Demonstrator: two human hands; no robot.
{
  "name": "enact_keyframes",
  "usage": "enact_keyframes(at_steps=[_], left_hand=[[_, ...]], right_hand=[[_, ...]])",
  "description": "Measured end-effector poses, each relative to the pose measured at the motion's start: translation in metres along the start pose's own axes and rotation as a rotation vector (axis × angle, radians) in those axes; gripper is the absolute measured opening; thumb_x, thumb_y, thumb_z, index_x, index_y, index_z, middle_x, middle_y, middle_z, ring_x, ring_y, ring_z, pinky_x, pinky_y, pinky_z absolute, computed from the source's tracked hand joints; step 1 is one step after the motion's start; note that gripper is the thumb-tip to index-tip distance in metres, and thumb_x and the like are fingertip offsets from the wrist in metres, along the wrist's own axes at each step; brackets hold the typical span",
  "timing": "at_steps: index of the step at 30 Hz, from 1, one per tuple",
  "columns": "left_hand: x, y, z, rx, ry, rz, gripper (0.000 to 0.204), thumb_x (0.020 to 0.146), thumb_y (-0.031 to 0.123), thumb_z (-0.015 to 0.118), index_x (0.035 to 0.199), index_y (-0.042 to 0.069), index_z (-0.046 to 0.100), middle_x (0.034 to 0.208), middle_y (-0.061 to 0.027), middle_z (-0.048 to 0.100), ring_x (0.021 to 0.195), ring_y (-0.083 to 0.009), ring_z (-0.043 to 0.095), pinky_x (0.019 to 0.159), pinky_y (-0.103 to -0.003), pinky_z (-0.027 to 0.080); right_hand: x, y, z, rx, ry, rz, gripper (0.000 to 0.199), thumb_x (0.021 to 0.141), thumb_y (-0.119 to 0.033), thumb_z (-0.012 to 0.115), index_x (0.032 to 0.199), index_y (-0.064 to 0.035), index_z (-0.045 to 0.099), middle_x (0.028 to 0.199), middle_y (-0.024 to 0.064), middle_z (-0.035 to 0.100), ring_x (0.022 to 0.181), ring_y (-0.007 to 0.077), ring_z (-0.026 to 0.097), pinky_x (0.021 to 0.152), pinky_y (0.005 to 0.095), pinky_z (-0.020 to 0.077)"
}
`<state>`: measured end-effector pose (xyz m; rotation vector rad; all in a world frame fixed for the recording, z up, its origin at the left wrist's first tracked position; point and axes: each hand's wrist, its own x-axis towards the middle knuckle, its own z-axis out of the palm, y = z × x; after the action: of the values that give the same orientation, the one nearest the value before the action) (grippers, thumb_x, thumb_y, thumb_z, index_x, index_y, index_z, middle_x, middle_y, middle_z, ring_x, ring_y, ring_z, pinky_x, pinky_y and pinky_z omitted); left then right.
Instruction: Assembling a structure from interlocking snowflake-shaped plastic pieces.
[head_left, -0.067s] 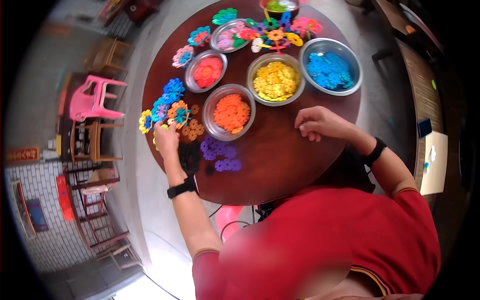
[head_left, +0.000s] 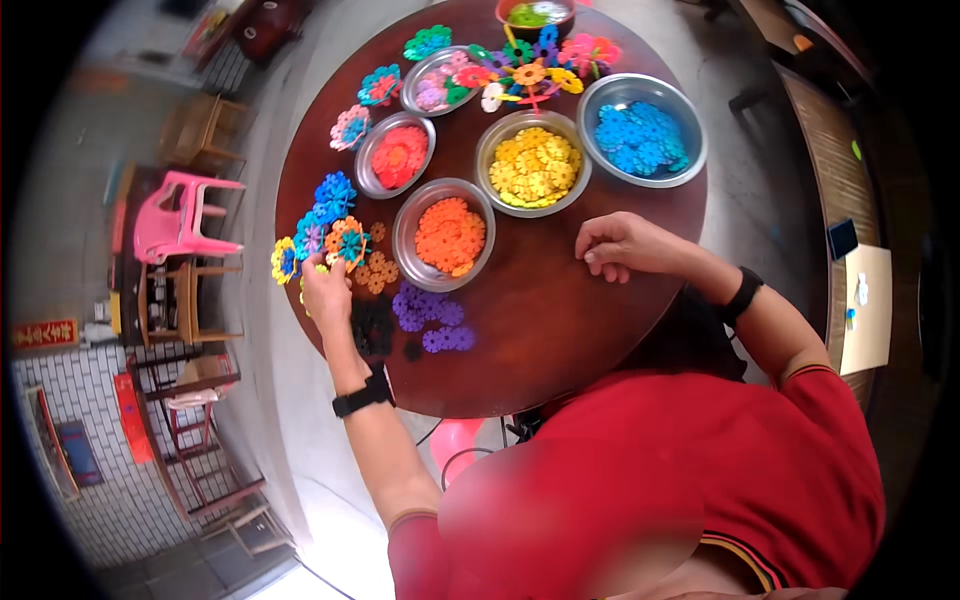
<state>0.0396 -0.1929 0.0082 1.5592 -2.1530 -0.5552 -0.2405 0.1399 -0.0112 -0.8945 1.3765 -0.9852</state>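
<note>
Both hands were bare | left hand (head_left: 327, 292) sat just beside the orange-teal flower (head_left: 347, 243), table's (head_left: 545, 335) left; fingers' grip was untellable | right hand (head_left: 625, 245) was empty, half-uncurled | light pinching seemed wisest

1. The left forearm (head_left: 395, 455) stretched far and slightly left from the near side.
2. The left wrist (head_left: 346, 358) was nearly straight.
3. The left grip (head_left: 328, 297) had its back upward, fingers bent and pointing far; whether they pinched anything could not be told.
4. The right forearm (head_left: 785, 325) slanted left and far.
5. The right grip (head_left: 625, 243) pointed left, loosely curled, well apart from the left.
</note>
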Motion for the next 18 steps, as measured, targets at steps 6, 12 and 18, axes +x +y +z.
enact_keyframes(at_steps=[6, 12, 18], left_hand=[[-0.032, 0.024, 0.019, 0.001, -0.196, 0.198, 0.032, 0.081, 0.021, 0.062, 0.11, 0.006, 0.057, 0.072, -0.0099, 0.064, 0.065, -0.0219, 0.062, 0.063, -0.036, 0.048], [-0.047, 0.057, 0.033, 0.184, -0.199, 0.302, 0.035, 0.079, 0.023, 0.062, 0.107, 0.004, 0.059, 0.085, -0.0145, 0.066, 0.085, -0.0317, 0.063, 0.079, -0.042, 0.047], [-0.038, 0.051, 0.04, 0.194, -0.257, 0.223, 0.034, 0.077, 0.025, 0.064, 0.104, 0.004, 0.061, 0.089, -0.0157, 0.067, 0.089, -0.031, 0.063, 0.081, -0.04, 0.047]], right_hand=[[-0.003, 0.005, -0.001, -0.046, 0.002, -0.038, 0.009, 0.089, -0.009, 0.054, 0.096, -0.0039, 0.058, 0.076, 0.001, 0.06, 0.061, 0.0075, 0.058, 0.052, 0.0209, 0.0473], [-0.03, -0.041, 0.006, -0.124, 0.141, -0.226, 0.009, 0.086, -0.008, 0.055, 0.092, -0.003, 0.059, 0.076, 0.0019, 0.061, 0.061, 0.0082, 0.058, 0.052, 0.0224, 0.0479], [-0.064, -0.06, -0.052, -0.833, 0.802, -0.529, 0.024, 0.077, -0.005, 0.062, 0.1, -0.0058, 0.059, 0.092, 0.0129, 0.059, 0.084, 0.0308, 0.059, 0.072, 0.0364, 0.0479]])
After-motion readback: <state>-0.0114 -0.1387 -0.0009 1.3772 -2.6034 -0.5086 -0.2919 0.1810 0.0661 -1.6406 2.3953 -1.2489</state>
